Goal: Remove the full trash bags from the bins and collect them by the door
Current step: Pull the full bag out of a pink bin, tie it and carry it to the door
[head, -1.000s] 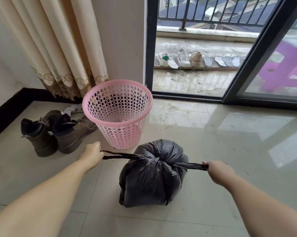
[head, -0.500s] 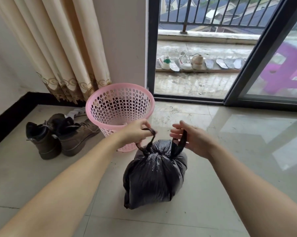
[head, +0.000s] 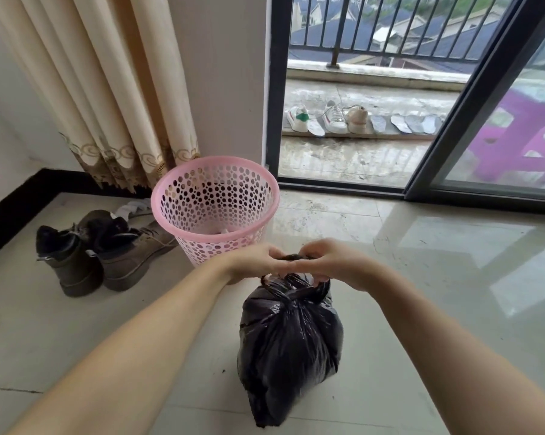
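A full black trash bag (head: 288,343) stands on the tiled floor in the middle foreground, its top gathered into a knot. My left hand (head: 255,260) and my right hand (head: 326,263) meet just above it, fingers curled round the bag's two tie handles at the knot. Behind the hands stands a pink perforated bin (head: 214,208), upright, with no liner and only a small scrap showing at its bottom. The open sliding door (head: 343,171) lies beyond the bin to the right.
A pair of brown boots (head: 108,249) sits left of the bin, with a white sock behind. Cream curtains (head: 108,89) hang at the back left. Shoes and insoles (head: 337,120) line the balcony outside. A glass door panel (head: 500,136) angles at right.
My hands, pulled wide apart with the handles stretched a second ago, have come together over the bag's top and now work the handles at the knot.
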### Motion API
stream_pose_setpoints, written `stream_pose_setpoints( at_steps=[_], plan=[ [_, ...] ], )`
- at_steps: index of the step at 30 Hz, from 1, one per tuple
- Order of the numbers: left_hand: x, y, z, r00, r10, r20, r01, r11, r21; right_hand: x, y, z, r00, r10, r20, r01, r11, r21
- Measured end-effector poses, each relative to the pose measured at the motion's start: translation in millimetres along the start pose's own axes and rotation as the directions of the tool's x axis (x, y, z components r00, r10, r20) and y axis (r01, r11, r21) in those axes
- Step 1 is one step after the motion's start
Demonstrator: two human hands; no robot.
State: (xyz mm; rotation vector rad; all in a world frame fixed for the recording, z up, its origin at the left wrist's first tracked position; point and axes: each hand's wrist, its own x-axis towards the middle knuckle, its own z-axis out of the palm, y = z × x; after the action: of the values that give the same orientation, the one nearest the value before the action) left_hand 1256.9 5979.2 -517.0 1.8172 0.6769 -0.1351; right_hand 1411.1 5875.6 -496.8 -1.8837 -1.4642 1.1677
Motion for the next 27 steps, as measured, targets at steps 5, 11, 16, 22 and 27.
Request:
stream_pose_setpoints(
  at_steps=[5,11,16,22,27],
  plan=[
    [12,-16,8,0.998,0.061,-0.027,-0.067,0.93,-0.363,5,36,4,0.973,0.026,-0.23,-0.024,1.0,0.013],
    [24,-43,30,0.997,-0.072,0.002,0.071,0.979,-0.191,15,84,33,0.973,0.001,-0.232,-0.07,0.955,-0.287],
    [33,-57,44,0.983,-0.037,-0.18,0.048,0.997,0.061,20,93,46,0.978,0.006,-0.209,-0.077,0.939,-0.334],
    [-7,-37,42,0.976,-0.081,-0.202,0.115,0.98,0.161,-11,50,44,0.994,0.031,-0.106,-0.067,0.93,-0.361],
    [-56,33,24,0.967,-0.159,-0.201,0.176,0.982,0.071,-44,-21,-1,0.993,0.106,-0.051,-0.117,0.938,-0.327]
  ],
)
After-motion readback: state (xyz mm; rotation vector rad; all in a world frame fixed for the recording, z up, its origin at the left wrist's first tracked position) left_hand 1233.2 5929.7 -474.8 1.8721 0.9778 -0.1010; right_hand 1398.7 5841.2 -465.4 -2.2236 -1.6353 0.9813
